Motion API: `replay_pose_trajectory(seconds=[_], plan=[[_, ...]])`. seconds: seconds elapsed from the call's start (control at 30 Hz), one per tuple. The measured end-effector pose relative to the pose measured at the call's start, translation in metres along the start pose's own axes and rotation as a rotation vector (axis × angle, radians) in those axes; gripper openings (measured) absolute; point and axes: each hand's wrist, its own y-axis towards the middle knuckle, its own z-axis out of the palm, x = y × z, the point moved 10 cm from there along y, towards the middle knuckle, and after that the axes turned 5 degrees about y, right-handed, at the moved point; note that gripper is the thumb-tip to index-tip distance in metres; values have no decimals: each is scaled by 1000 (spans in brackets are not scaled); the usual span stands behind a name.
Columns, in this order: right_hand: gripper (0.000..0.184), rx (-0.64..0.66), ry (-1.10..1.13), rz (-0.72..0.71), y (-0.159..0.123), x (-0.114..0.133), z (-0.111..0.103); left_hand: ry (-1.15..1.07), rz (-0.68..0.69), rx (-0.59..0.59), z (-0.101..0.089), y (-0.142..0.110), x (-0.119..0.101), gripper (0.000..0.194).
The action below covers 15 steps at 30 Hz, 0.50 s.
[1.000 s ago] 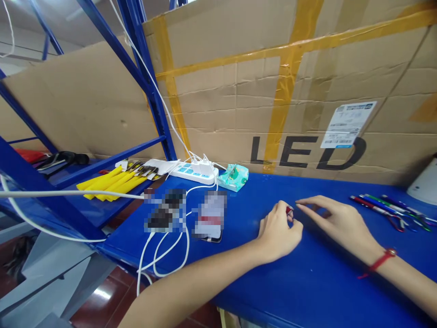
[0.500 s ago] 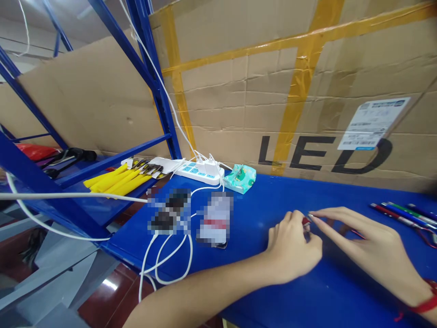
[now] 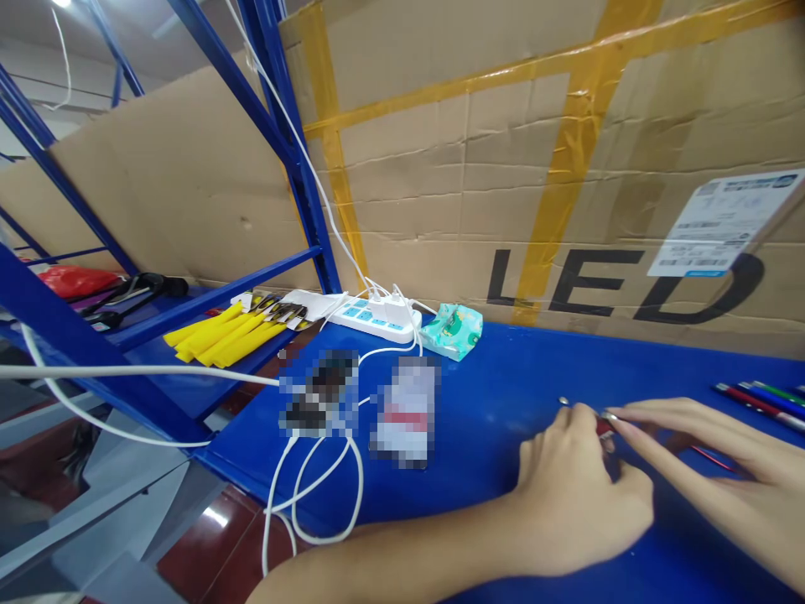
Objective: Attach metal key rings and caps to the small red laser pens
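My left hand (image 3: 582, 495) is closed around a red pen part (image 3: 604, 425), mostly hidden by its fingers. Thumb and fingertips of my right hand (image 3: 710, 453) pinch a small silver piece (image 3: 609, 414) right at the end of that red part. Just past the left knuckles is a small shiny metal bit (image 3: 564, 401); whether it is held or lies on the table I cannot tell. A thin red thing (image 3: 714, 459) shows beneath the right hand. Several pens (image 3: 764, 401) in red, blue and green lie beyond it at the right edge.
On the blue tabletop (image 3: 465, 419) lie two blurred-out items, one with a white cable (image 3: 358, 495) looping off the edge. A white power strip (image 3: 377, 319) and green tissue pack (image 3: 454, 330) sit against a large cardboard box (image 3: 428, 193). Yellow-sleeved items (image 3: 230, 334) are at left.
The view has swung, so both hands sit lower and further right in the picture. The metal bit beyond the left knuckles now shows apart from the right fingertips. The hands remain close together.
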Motion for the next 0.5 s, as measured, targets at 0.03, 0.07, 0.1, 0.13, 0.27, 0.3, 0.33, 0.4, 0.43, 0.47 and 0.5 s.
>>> replay_pose_trajectory(seconds=[0.03, 0.07, 0.1, 0.13, 0.27, 0.3, 0.33, 0.4, 0.43, 0.47, 0.5], plan=[[15, -2, 3, 0, -1, -1, 0, -2, -5, 5, 0, -1, 0, 16], [13, 2, 9, -4, -1, -2, 0, -4, -13, 9, 0, -1, 0, 17], [12, 5, 17, -11, -1, -2, 0, -6, -21, 14, 0, -2, 0, 17], [11, 13, 26, -19, 0, -2, 0, -10, -31, 20, 0, -3, 0, 18], [9, 25, 42, -71, 2, 2, 0, -41, -47, 58, 1, -7, -1, 24], [8, 25, 41, -85, 3, 3, 0, -48, -47, 66, 2, -8, -2, 25], [8, 24, 41, -96, 3, 5, -1, -53, -47, 70, 2, -9, -2, 26], [7, 21, 38, -112, 4, 7, -1, -63, -50, 75, 4, -10, -2, 28], [7, 19, 36, -113, 4, 7, -1, -68, -53, 75, 5, -10, -2, 29], [7, 17, 34, -110, 4, 7, -1, -75, -55, 73, 6, -11, -1, 30], [7, 18, 32, -108, 3, 7, -1, -82, -56, 72, 7, -11, 0, 31]])
